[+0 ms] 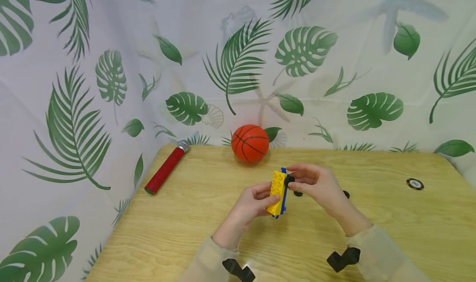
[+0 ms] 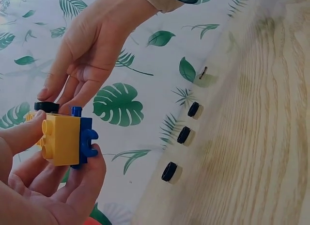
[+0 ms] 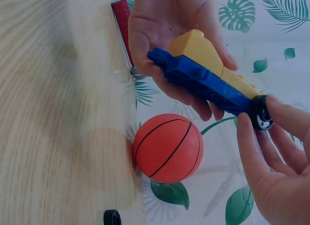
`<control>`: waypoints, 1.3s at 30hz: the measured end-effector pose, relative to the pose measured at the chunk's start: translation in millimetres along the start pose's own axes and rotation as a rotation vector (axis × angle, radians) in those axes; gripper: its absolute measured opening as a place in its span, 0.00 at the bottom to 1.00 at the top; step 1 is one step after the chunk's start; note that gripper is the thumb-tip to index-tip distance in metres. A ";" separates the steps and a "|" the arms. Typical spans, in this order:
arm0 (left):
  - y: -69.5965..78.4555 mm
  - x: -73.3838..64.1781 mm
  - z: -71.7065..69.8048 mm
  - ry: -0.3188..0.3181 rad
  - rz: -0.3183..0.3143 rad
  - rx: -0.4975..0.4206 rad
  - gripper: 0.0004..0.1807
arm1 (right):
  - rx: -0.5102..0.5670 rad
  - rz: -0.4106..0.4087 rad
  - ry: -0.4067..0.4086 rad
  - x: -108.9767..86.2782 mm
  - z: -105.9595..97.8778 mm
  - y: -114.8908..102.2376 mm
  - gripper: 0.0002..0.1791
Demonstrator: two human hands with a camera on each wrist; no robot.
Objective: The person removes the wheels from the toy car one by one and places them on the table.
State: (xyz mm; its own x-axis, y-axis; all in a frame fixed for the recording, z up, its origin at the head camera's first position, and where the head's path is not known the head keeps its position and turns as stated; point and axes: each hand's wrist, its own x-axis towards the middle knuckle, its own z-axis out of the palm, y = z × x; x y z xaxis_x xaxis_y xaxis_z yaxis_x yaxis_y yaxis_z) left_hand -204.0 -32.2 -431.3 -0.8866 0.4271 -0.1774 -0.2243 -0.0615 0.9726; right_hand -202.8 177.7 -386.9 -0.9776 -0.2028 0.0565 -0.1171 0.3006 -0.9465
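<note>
A toy car (image 1: pixel 276 193) with yellow studded blocks on a blue base is held above the wooden table. My left hand (image 1: pixel 250 204) grips its yellow body, the thumb over the blocks and the fingers beneath. With thumb and fingertips my right hand (image 1: pixel 320 186) pinches a black wheel (image 3: pixel 261 112) against the side of the blue base (image 3: pixel 208 89), near one end. On the side that faces the right wrist camera, a blue axle stub (image 3: pixel 202 72) sticks out bare toward the other end.
Three loose black wheels, one the near wheel (image 2: pixel 169 171), stand on the table. A poker chip (image 1: pixel 415 184) lies at the right. Behind the hands sits a small orange basketball (image 1: pixel 250 144), and a red microphone (image 1: pixel 167 166) lies back left. A leaf-patterned curtain (image 1: pixel 148 100) borders the table.
</note>
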 end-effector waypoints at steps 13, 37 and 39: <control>-1.2 -1.5 0.7 0.006 -0.002 0.029 0.26 | -0.067 0.022 -0.026 -1.8 -0.5 -1.7 0.24; -0.7 0.4 5.4 0.063 -0.038 0.086 0.26 | -0.086 -0.003 -0.069 -3.4 -3.2 3.7 0.22; -1.4 1.0 4.2 0.057 -0.042 0.089 0.26 | -0.085 0.010 -0.068 -3.3 -2.4 4.9 0.22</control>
State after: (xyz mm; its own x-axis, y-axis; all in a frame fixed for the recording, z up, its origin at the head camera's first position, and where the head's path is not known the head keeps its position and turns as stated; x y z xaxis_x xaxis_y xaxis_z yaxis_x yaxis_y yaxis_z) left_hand -202.9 -27.8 -432.2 -0.8994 0.3751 -0.2245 -0.2275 0.0370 0.9731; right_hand -200.5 182.1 -390.9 -0.9651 -0.2611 0.0226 -0.1244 0.3806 -0.9163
